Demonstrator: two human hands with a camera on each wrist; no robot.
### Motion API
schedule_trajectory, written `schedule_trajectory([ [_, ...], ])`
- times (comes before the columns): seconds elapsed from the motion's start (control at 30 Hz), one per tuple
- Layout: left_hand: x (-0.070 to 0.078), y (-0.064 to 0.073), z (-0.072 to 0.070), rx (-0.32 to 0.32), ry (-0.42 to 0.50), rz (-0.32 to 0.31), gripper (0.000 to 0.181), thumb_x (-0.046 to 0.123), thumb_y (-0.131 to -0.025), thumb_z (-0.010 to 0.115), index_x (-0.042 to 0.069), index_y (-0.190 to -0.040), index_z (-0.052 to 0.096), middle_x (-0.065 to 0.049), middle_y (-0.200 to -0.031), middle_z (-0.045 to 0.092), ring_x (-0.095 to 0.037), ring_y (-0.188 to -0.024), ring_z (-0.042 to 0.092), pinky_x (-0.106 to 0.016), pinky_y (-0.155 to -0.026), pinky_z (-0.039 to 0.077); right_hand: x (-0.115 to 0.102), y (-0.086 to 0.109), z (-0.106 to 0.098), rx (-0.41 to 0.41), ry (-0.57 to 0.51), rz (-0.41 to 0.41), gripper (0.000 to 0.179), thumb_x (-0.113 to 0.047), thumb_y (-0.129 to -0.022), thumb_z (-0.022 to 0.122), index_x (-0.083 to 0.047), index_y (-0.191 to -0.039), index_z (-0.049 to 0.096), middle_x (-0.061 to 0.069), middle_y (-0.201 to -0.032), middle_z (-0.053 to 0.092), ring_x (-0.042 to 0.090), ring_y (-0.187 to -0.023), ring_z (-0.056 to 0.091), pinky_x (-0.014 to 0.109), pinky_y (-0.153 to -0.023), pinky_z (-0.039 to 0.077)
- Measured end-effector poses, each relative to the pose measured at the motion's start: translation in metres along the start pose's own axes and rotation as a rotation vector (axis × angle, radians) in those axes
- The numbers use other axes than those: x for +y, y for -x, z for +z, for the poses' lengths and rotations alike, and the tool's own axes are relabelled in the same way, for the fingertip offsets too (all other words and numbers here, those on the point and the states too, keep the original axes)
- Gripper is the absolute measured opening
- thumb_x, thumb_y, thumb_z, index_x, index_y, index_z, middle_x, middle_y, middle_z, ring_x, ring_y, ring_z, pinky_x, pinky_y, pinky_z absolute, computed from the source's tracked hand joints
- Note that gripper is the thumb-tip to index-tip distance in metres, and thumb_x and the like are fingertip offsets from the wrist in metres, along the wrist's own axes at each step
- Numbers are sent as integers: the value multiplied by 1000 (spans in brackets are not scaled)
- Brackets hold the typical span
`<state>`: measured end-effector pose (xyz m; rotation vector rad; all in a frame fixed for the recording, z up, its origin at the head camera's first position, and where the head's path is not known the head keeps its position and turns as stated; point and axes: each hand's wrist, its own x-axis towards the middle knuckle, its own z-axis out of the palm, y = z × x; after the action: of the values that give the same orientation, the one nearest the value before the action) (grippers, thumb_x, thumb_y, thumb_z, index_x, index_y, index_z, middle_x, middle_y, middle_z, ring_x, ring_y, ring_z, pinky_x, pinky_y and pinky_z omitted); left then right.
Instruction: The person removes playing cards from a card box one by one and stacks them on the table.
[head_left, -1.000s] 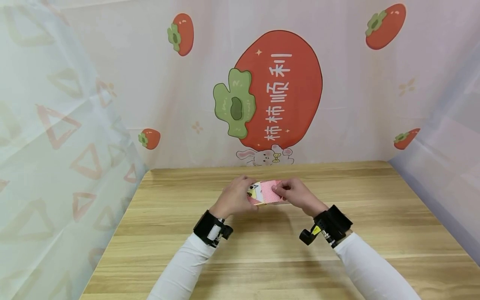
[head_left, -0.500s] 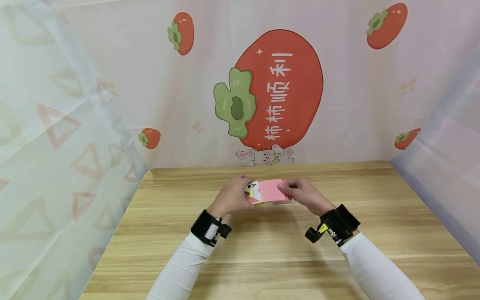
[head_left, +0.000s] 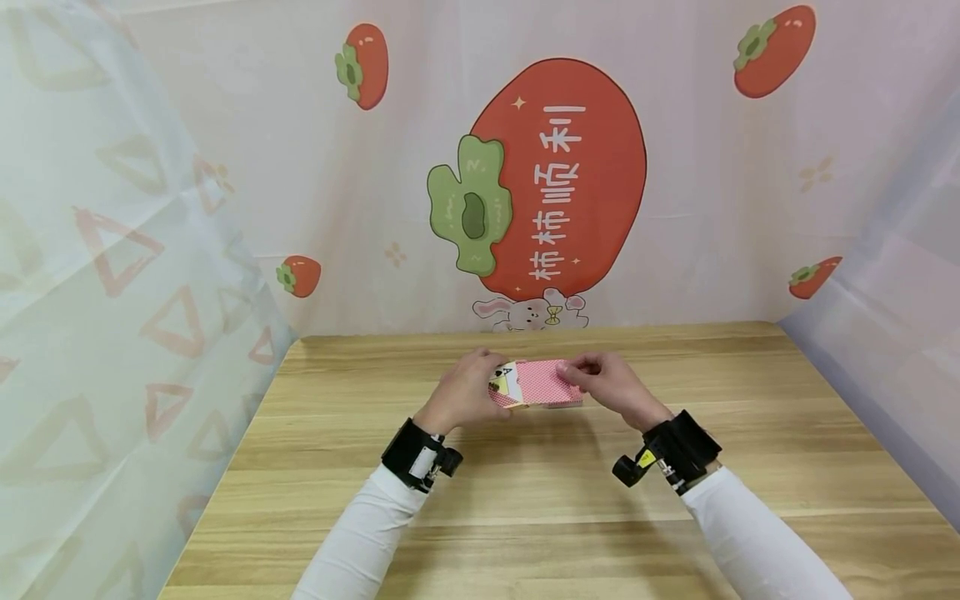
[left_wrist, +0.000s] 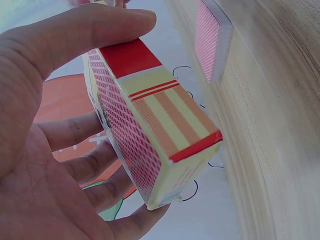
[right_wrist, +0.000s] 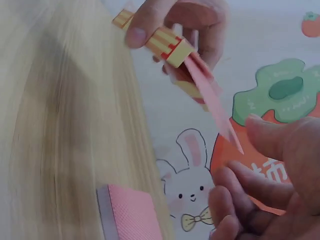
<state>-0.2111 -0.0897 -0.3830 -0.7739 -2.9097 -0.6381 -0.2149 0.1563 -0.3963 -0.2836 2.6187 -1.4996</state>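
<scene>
We are finding left sleeve (head_left: 352,533) and right sleeve (head_left: 761,533) plain white | left cuff (head_left: 402,452) black, bearing white label (head_left: 425,463) | right cuff (head_left: 686,447) black, showing yellow label (head_left: 646,457), silvery fittings (head_left: 670,475).

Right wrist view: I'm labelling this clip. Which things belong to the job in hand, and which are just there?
Part of the job:
card box, gripped by the left hand
pink card or cards sticking out of it, near the right hand
card stack

Just there:
table
printed curtain
</scene>
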Motion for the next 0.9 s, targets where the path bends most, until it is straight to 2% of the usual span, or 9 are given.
schedule_trajectory([
  [0.07,0,0,0,-3,-4,0,74,38,-56,82,11,-121,56,2,-102,49,-12,-88,46,-28,-69,41,-3,1,-1,67,81,-80,43,-44,-82,63,-10,-108,60,6,-94,59,22,-85,53,34,-71,43],
  [0.17,0,-1,1,-7,-6,1,74,39,-56,82,11,-120,57,2,-101,49,-12,-87,46,-28,-70,41,-10,2,-2,123,228,-264,43,-41,-79,68,-13,-110,58,3,-101,60,21,-92,53,34,-76,43],
  [0.3,0,-1,0,-15,-5,8,73,38,-56,82,11,-119,57,3,-101,49,-12,-87,46,-27,-70,40,-21,2,-5,45,410,-472,47,-40,-73,73,-17,-111,59,-3,-108,59,17,-100,52,34,-82,42],
  [0.4,0,-1,0,-20,-1,15,71,38,-57,82,11,-118,57,3,-100,49,-12,-86,46,-27,-70,40,-28,1,-5,-42,524,-558,53,-45,-68,76,-20,-112,60,-8,-111,57,12,-103,50,32,-83,43],
  [0.5,0,-2,0,-22,-1,23,69,37,-57,82,11,-117,57,3,-100,50,-12,-86,46,-27,-71,40,-33,1,-5,-106,591,-570,56,-50,-66,75,-22,-112,60,-10,-116,53,10,-108,47,30,-85,42],
  [0.6,1,-2,0,-24,-8,27,68,37,-57,82,12,-116,58,3,-101,50,-12,-87,47,-27,-73,40,-35,1,-5,-155,615,-548,57,-52,-65,75,-23,-111,60,-8,-122,51,12,-113,45,32,-88,41],
  [0.73,1,-1,0,-27,-9,29,67,36,-57,82,12,-115,58,3,-101,50,-11,-88,46,-27,-74,39,-37,0,-4,-204,629,-531,54,-49,-65,76,-24,-110,61,-4,-126,50,16,-116,44,36,-91,40],
  [0.9,2,-2,0,-33,-11,31,67,36,-57,82,12,-115,58,3,-101,51,-11,-88,47,-27,-74,40,-38,-1,-3,-233,651,-526,50,-41,-65,79,-25,-109,62,-5,-123,50,16,-114,44,36,-90,40],
])
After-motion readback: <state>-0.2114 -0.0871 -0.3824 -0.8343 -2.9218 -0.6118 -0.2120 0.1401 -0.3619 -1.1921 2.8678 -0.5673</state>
